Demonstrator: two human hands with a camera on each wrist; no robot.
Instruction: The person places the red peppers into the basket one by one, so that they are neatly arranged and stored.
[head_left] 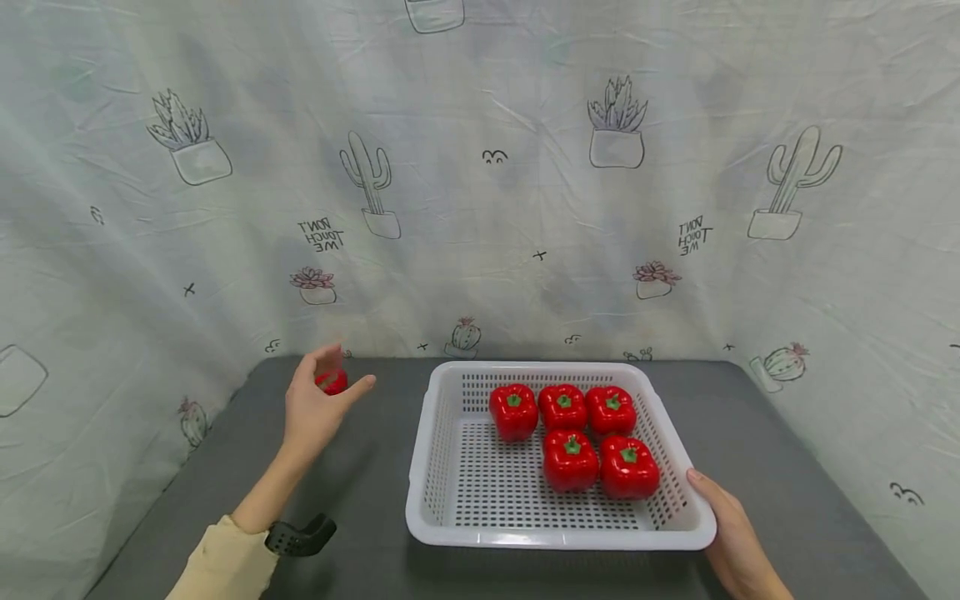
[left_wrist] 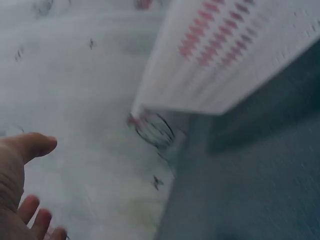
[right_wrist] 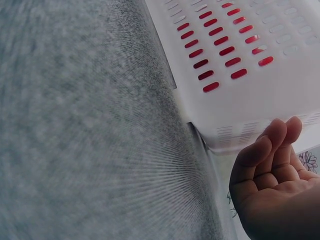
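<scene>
At the far left of the table, a red bell pepper (head_left: 332, 382) shows partly behind my left hand (head_left: 313, 410). The left thumb stands spread away from the fingers, and the left wrist view shows no pepper in this hand (left_wrist: 17, 190). A white perforated basket (head_left: 600, 539) sits right of centre with several red bell peppers (head_left: 572, 460) grouped toward its right side. My right hand (head_left: 733, 533) holds the basket's front right corner, thumb at the rim. In the right wrist view the bent fingers (right_wrist: 277, 137) rest against the basket's outer wall.
A dark grey table (head_left: 367, 500) lies under the basket. Pale fabric (head_left: 487, 208) printed with cacti and potted plants hangs behind the table and along both sides. The left wrist carries a black strap (head_left: 300, 536).
</scene>
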